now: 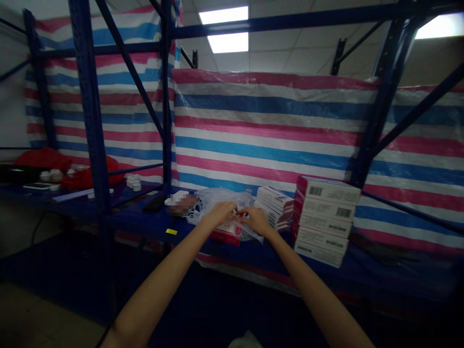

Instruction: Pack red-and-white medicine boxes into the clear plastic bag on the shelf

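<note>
Several small white jars (133,182) far left on the blue surface (152,223). Left hand (222,211) and right hand (256,218) meet, fingers pinched on a red-edged box (227,235) lying in a clear plastic bag (224,198). Flat cartons (274,203), then stacked boxes (324,220), barcodes outward, right.

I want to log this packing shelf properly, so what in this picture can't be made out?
- Head view: what the left hand and right hand pinch, hidden by the fingers and the plastic bag.
- Print on the stacked boxes: too small.
- Thing beside the bag: blurred out.
- Small white jars: dim, too small.
</note>
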The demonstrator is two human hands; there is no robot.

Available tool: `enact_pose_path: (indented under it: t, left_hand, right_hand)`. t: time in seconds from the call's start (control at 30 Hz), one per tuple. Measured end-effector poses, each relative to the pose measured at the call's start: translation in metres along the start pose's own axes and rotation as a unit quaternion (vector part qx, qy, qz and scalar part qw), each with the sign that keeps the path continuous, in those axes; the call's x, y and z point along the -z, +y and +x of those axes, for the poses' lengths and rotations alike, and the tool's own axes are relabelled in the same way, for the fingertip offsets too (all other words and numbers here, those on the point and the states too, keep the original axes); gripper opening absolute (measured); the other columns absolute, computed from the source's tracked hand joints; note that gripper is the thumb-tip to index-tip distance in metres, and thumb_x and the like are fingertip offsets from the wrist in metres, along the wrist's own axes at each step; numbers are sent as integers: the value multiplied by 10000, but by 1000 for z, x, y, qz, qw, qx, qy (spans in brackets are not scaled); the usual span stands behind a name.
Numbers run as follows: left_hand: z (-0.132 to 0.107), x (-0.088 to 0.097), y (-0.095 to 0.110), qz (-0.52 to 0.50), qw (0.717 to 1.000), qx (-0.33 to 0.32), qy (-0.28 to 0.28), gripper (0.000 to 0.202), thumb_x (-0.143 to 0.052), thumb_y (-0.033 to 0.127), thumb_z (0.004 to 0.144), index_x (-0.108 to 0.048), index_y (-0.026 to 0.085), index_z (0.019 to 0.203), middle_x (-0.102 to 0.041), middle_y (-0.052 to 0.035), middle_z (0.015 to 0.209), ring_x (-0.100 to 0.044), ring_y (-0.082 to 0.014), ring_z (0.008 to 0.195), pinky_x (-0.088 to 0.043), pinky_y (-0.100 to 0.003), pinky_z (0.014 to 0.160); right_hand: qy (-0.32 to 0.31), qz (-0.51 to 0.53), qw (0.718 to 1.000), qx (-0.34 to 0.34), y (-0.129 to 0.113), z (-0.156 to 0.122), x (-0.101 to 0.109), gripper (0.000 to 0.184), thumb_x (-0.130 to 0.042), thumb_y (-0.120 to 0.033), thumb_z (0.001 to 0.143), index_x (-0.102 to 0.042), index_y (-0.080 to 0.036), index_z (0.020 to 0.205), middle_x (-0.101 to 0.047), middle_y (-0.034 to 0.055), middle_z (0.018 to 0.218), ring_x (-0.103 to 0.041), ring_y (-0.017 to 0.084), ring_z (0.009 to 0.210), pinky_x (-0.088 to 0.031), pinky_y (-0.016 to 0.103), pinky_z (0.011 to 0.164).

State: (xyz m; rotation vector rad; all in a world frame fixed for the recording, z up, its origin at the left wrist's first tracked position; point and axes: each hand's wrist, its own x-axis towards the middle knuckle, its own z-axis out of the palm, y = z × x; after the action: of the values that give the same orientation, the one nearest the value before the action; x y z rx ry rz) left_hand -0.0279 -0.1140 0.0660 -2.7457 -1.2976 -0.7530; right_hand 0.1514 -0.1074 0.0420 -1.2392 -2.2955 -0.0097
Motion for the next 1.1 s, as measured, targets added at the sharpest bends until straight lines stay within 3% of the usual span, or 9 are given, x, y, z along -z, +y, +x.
enact_pose_path:
  t: [0.2, 0.33, 0.43, 0.63, 0.73, 0.83, 0.9, 1.0, 1.1]
  left_hand:
    - [-34, 2, -28, 37, 997, 57, 38, 226, -445, 75, 775, -607, 180, 894, -590, -59, 920, -528, -192, 931, -379, -304, 837]
    - [-35, 5, -19, 67, 994, 57, 66, 173, -462, 217, 826, -592, 182, 934, -590, -66, 979, -509, -207, 982, -349, -330, 859]
    - [-29, 2, -10, 99, 992, 41, 61, 146, -496, 245, 816, -608, 189, 893, -621, -66, 936, -516, -223, 969, -318, -359, 868]
    - [-54, 15, -37, 97, 978, 127, 134, 88, -526, 221, 792, -609, 193, 792, -633, -70, 909, -497, -239, 980, -290, -393, 890]
    - [-59, 23, -43, 41, 964, 183, 189, 214, -428, 336, 853, -565, 207, 954, -597, -63, 1036, -474, -227, 1038, -324, -382, 891]
    - [-43, 23, -29, 9, 964, 142, 226, 385, -390, 379, 867, -426, 169, 1187, -521, -98, 1189, -448, -209, 1109, -334, -342, 910]
    - [-30, 21, -19, 18, 979, 85, 183, 445, -469, 343, 837, -385, 175, 1241, -547, -84, 1163, -488, -203, 1071, -354, -311, 881]
    - [-26, 20, -14, 52, 992, 77, 90, 278, -492, 216, 818, -541, 219, 1092, -640, -38, 958, -559, -202, 920, -376, -302, 807]
    - [-41, 25, -18, 96, 985, 106, 98, 211, -431, 171, 836, -613, 199, 939, -638, -75, 939, -526, -235, 961, -350, -341, 832]
  right_hand:
    - [45, -48, 997, -35, 6, -13, 3, 214, -463, -245, 846, -663, -230, 918, -653, 51, 976, -534, 231, 985, -270, 404, 884]
    - [59, -21, 998, -3, -3, -11, 2, 275, -443, -378, 857, -603, -280, 1059, -608, 32, 1092, -490, 231, 1058, -266, 410, 902]
    - [40, -25, 999, 25, -11, -6, 3, 209, -518, -356, 811, -661, -252, 923, -653, 43, 947, -536, 233, 968, -260, 421, 914]
    - [182, 174, 959, -133, 20, -8, 1, 273, -504, -418, 746, -651, -191, 783, -661, 65, 795, -586, 217, 760, -417, 355, 750]
    - [218, 207, 941, -153, 29, -7, -4, 392, -399, -473, 765, -599, -165, 901, -641, 86, 872, -581, 219, 795, -443, 356, 727]
    - [226, 251, 934, -119, 17, -1, -9, 425, -451, -489, 728, -539, -168, 993, -612, 78, 994, -560, 206, 916, -429, 339, 814]
    - [224, 292, 926, -84, 9, 3, -11, 414, -511, -479, 695, -541, -169, 967, -611, 71, 992, -549, 206, 941, -404, 339, 864]
    - [234, 333, 910, -74, 9, 2, -9, 378, -542, -463, 674, -558, -161, 901, -618, 81, 942, -556, 218, 906, -400, 364, 864]
    - [248, 350, 898, -100, 24, -9, -6, 393, -519, -470, 678, -541, -155, 911, -618, 100, 938, -575, 220, 851, -427, 373, 813]
